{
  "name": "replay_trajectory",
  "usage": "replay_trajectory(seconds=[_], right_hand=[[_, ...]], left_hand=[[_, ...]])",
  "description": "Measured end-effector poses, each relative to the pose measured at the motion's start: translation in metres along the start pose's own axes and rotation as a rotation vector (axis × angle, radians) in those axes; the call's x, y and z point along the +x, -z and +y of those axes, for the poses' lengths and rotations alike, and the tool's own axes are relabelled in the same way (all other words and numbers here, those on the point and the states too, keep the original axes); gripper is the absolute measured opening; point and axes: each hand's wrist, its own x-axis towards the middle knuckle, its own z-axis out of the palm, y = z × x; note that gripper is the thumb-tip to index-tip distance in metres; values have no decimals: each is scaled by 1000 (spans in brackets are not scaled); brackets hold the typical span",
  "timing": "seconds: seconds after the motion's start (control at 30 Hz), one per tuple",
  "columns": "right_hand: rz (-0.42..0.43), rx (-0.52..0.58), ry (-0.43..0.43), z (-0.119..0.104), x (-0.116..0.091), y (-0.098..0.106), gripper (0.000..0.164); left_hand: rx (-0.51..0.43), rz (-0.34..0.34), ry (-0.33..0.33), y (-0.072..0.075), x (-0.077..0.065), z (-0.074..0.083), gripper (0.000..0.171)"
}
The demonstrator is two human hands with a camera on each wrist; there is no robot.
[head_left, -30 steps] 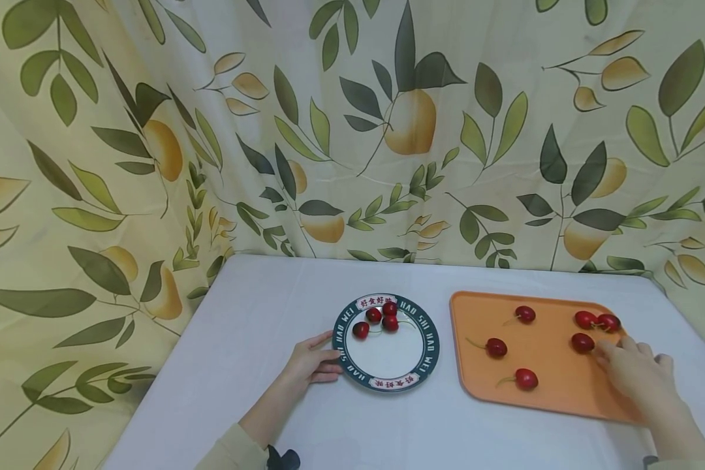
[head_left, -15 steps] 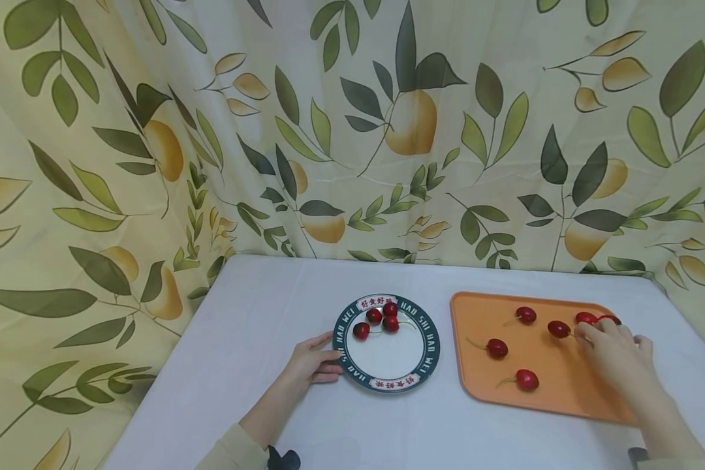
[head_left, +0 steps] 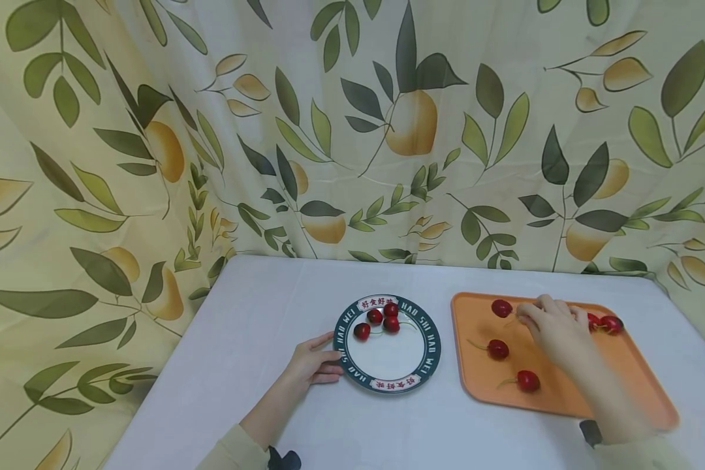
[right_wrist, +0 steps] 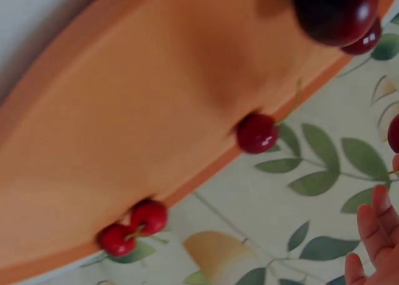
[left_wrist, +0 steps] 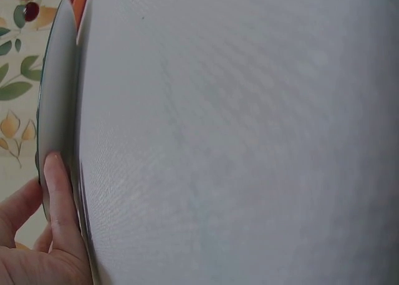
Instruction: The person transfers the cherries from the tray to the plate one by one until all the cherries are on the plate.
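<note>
My left hand (head_left: 310,364) pinches the left rim of a white plate (head_left: 432,346) with a dark green lettered border. In the left wrist view, a finger (left_wrist: 59,198) lies along the plate's pale underside (left_wrist: 59,79). Several cherries (head_left: 361,331) sit at the back left of the plate. Over the orange tray (head_left: 628,385), my right hand (head_left: 555,329) holds a dark red cherry (head_left: 502,308) by its stem, the fruit hanging left of the fingertips. Below that hand, a cherry (right_wrist: 257,133) on the tray shows in the right wrist view but is hidden in the head view.
Two more cherries, an upper one (head_left: 498,349) and a lower one (head_left: 528,380), lie toward the tray's left side with stems pointing left. A touching pair of cherries (head_left: 612,324) lies in its back right corner. Behind the white table (head_left: 282,287) hangs a leaf-and-fruit curtain (head_left: 364,196).
My right hand has lifted the cherry from the tray's right side and carried it left toward the back left corner. The left hand and plate stay in place.
</note>
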Motion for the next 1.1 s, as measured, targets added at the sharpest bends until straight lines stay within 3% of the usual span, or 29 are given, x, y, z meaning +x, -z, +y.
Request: replay_trajectory(seconds=[0.17,0.4,0.63,1.1], right_hand=[[46,13,83,-21,8,-5,8],[-35,51,87,-52,18,-12,14],[24,1,234,-77,23,-25,19],[-18,-36,357,-121,33,-54,21]], left_hand=[[-9,-1,-6,1,1,-1,62],[-8,-3,-11,0,0,0,62],[-4,-3,-12,0,-1,0,62],[6,-9,-2,0,-2,1,62]])
